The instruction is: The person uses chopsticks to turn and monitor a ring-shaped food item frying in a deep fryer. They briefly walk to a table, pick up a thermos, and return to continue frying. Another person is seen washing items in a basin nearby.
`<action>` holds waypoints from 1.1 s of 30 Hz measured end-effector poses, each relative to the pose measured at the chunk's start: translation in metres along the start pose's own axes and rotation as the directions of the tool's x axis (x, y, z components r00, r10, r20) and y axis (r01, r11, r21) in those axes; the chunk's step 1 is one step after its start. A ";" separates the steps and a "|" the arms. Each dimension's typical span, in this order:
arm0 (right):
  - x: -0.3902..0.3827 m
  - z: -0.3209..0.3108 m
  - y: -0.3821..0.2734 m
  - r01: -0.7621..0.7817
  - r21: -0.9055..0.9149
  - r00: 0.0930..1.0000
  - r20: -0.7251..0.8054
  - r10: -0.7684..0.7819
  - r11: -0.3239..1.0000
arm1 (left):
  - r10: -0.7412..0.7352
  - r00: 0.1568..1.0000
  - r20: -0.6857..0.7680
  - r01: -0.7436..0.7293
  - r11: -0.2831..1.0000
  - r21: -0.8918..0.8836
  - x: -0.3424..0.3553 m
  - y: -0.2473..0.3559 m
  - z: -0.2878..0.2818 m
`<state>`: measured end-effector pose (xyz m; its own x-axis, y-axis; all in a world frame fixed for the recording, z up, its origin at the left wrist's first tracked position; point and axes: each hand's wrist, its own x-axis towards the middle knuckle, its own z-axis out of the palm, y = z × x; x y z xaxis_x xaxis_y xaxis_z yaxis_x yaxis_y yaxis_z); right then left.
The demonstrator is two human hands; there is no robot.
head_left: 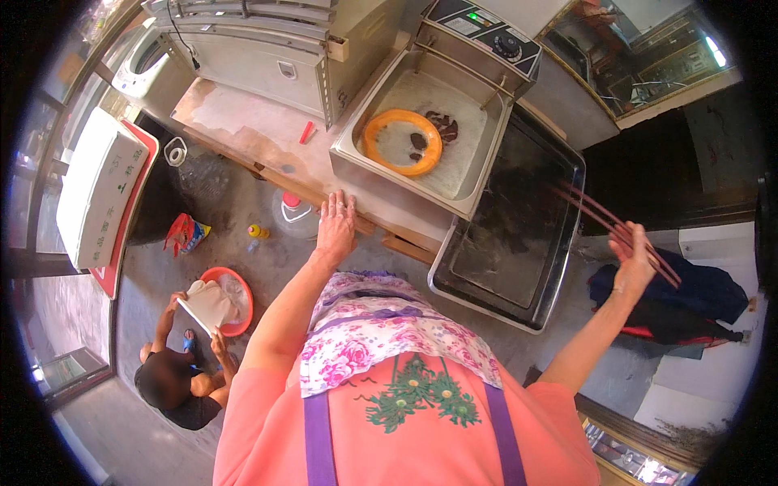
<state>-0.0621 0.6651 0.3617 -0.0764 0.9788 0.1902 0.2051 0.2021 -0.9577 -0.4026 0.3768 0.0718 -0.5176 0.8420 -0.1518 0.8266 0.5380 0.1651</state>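
Right fingers (622,248): curled tightly around 2 long brown chopsticks (600,213), out on my right.
Chopsticks: slanting across my grip, their far ends pointing to the right side of a black tray (502,267); I cannot tell whether they touch it.
Left fingers (339,201): released, laid flat and a little spread on the front edge of the worktop (243,121), to the left of the fryer (389,180).
Fryer: a square steel tank ahead of me, holding pale, partly foamy liquid (464,158).
Orange ring (438,152): lying in that liquid, toward the tank's left side, well apart from my chopsticks.
Dark pieces (443,126): in the liquid too, some inside the ring, others just beyond its right edge.
Control panel (486,34): at the back of the fryer, with 1 black knob (508,47) and a lit green light (473,16).
Tray: shallow and rectangular, pale-rimmed, just to the right of the fryer.
Worktop, left part: a small red object (306,133) lies in front of a metal cabinet (243,61).
Floor, left: a clear jug (293,215) with a red cap, a small yellow bottle (258,232) and a red packet (186,235).
Other person (194,411): low down on my left, both hands on a whitish, flat-looking item (212,304) over an orange-red basin (235,328).
My clothes: a flowered apron (348,356) over a coral top (405,454).
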 end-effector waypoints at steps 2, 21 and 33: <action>0.002 -0.010 -0.012 0.057 0.128 0.998 -0.026 -0.054 0.990 | 0.001 1.000 -0.002 -0.001 1.000 0.002 0.000 0.002 0.000; -0.058 0.152 0.024 -0.075 0.326 0.947 0.321 -0.036 0.942 | -0.020 1.000 -0.019 0.018 0.995 -0.095 -0.008 0.004 -0.010; -0.059 0.155 0.026 -0.085 0.321 0.934 0.357 -0.037 0.943 | -0.018 1.000 0.007 0.018 0.998 -0.065 -0.006 0.005 -0.011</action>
<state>-0.2038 0.6076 0.2917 -0.4268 0.8941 0.1358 -0.1132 0.0961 -0.9889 -0.3974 0.3746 0.0843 -0.5308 0.8319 -0.1618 0.8009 0.5548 0.2253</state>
